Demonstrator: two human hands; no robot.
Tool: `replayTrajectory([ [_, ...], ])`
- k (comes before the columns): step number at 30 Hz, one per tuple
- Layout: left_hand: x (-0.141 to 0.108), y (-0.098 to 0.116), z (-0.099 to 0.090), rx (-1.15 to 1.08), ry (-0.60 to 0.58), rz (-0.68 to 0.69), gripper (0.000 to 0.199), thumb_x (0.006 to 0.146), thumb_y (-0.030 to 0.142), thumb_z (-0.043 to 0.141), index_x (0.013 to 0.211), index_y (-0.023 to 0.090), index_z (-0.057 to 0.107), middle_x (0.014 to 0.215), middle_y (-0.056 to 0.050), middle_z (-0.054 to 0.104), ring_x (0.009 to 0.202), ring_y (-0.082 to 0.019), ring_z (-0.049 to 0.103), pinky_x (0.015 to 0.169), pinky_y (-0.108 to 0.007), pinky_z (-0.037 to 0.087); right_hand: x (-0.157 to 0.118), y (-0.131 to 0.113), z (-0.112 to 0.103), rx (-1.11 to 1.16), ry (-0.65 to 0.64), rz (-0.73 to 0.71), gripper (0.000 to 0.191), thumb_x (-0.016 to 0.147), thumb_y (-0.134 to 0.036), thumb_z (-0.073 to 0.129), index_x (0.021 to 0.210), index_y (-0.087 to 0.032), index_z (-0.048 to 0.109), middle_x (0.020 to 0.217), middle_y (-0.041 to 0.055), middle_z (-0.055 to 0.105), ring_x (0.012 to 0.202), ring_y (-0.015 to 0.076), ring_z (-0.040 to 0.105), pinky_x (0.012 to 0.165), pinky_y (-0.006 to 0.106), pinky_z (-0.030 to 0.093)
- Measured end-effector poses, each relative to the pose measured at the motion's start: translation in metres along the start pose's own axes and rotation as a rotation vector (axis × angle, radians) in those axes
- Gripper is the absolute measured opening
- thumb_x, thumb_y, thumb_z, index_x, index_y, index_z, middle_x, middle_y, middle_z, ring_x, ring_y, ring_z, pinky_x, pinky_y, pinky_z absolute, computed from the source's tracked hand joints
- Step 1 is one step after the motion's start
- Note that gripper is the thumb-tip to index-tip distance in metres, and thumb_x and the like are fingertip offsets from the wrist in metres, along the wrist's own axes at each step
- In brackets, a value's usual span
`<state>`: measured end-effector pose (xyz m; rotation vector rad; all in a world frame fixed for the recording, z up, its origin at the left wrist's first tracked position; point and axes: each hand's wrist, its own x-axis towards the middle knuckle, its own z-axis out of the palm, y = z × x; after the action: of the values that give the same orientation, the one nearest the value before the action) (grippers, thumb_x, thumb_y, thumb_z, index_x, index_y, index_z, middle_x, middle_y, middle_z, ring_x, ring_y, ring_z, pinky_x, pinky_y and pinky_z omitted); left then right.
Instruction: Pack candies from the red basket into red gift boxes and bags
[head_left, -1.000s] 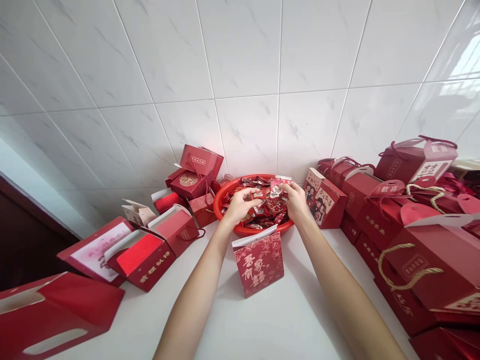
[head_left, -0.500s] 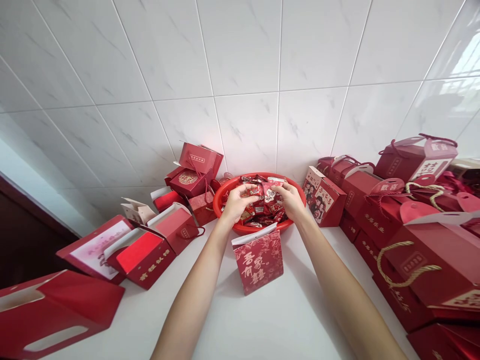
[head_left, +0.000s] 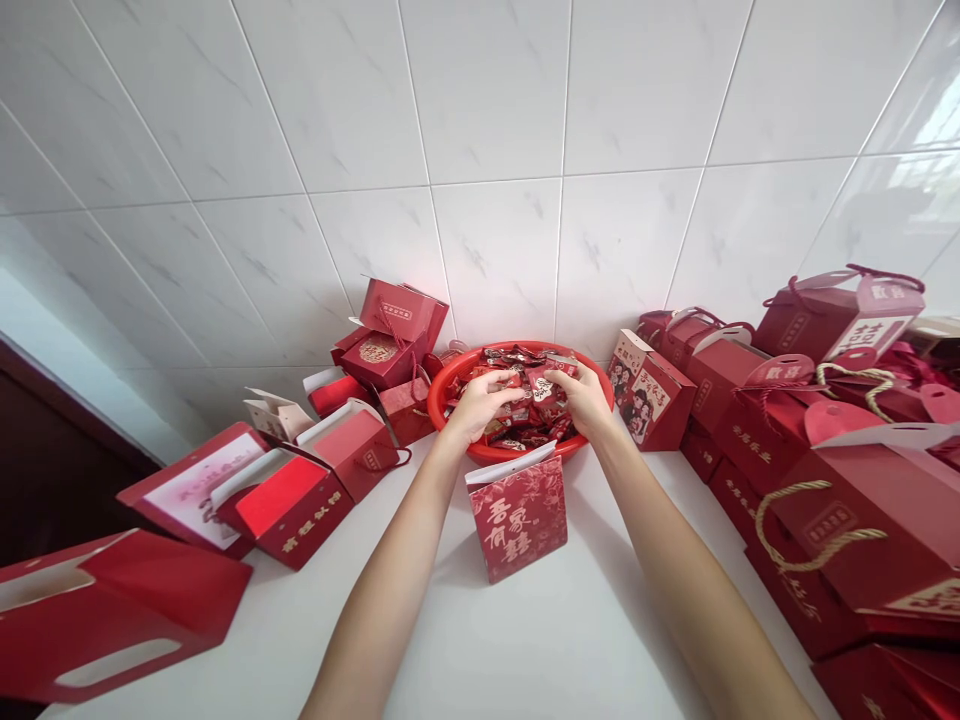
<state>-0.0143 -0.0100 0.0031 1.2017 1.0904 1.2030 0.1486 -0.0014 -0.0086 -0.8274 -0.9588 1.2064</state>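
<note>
A red plastic basin [head_left: 444, 400] stands against the wall, heaped with small red candy packets [head_left: 525, 435]. Over its left half, my left hand [head_left: 481, 402] is closed in a pinch, with red wrappers at its fingertips; which packet it grips is not clear. My right hand [head_left: 586, 398] pinches a red candy packet [head_left: 542, 384] with pale lettering, above the pile. In front of the basin, between my forearms, an upright red gift box [head_left: 519, 518] shows gold characters, and its white-edged top stands open.
On the left are several red gift boxes, among them an open-topped one [head_left: 289, 510] and a large one [head_left: 150, 610]. Stacked boxes with rope handles [head_left: 877, 510] line the right side. A box with printed figures [head_left: 649, 390] stands right of the basin. White tiles [head_left: 495, 250] rise behind.
Both hands stay over the basin with small finger movements. The packet at my right fingers has tilted and sits slightly lower. The view has shifted a little.
</note>
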Motion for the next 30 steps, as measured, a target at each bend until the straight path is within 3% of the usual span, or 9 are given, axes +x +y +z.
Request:
replayTrajectory([
  [6,-0.002,0.004,0.002,-0.003,-0.032,-0.036,0.024,0.073,0.022,0.076,0.096,0.016,0.073,0.102,-0.008,0.074,0.093,-0.023,0.07,0.075,-0.034,0.06,-0.001,0.001,-0.001,-0.049,-0.003,-0.071,0.036,0.058,-0.033,0.082,0.085,-0.018,0.064,0.076,-0.0002,0.072,0.066,0.0151,0.065,0.062,0.027,0.054],
  [11,-0.004,0.001,0.0,0.073,-0.143,0.04,0.041,0.062,0.031,0.089,0.095,0.014,0.072,0.093,-0.007,0.075,0.09,-0.023,0.07,0.077,-0.033,0.057,-0.005,-0.003,0.003,-0.011,-0.079,-0.04,0.043,0.051,-0.035,0.089,0.082,-0.018,0.065,0.077,0.0007,0.073,0.065,0.0152,0.066,0.062,0.028,0.056],
  [15,-0.004,0.0,-0.002,0.143,-0.049,0.145,0.039,0.059,0.033,0.089,0.089,0.015,0.072,0.085,-0.004,0.075,0.091,-0.024,0.069,0.082,-0.034,0.055,-0.009,-0.011,0.005,0.008,-0.14,0.064,0.046,0.051,-0.04,0.091,0.083,-0.017,0.067,0.077,0.0012,0.072,0.062,0.0151,0.066,0.053,0.026,0.056],
  [21,0.001,-0.003,-0.002,0.103,-0.046,0.244,0.042,0.055,0.038,0.087,0.087,0.014,0.073,0.088,-0.005,0.076,0.087,-0.022,0.069,0.084,-0.035,0.053,-0.011,-0.015,0.002,-0.022,-0.279,0.123,0.044,0.046,-0.027,0.092,0.083,-0.017,0.07,0.082,0.0023,0.074,0.066,0.016,0.067,0.053,0.025,0.059],
  [25,0.005,-0.005,-0.004,0.113,-0.016,0.281,0.034,0.06,0.033,0.083,0.087,0.015,0.072,0.09,-0.005,0.075,0.09,-0.022,0.068,0.089,-0.035,0.051,-0.011,-0.014,0.003,0.013,-0.166,0.035,0.043,0.044,-0.023,0.09,0.081,-0.016,0.069,0.076,0.0014,0.073,0.061,0.0153,0.065,0.047,0.023,0.054],
  [30,0.01,-0.007,-0.003,0.202,0.191,0.366,0.026,0.065,0.022,0.074,0.091,0.017,0.071,0.094,-0.007,0.076,0.093,-0.022,0.069,0.09,-0.034,0.052,-0.008,-0.017,0.001,0.167,0.053,-0.039,0.032,0.05,-0.025,0.086,0.075,-0.017,0.069,0.073,0.002,0.072,0.063,0.0162,0.066,0.053,0.025,0.055],
])
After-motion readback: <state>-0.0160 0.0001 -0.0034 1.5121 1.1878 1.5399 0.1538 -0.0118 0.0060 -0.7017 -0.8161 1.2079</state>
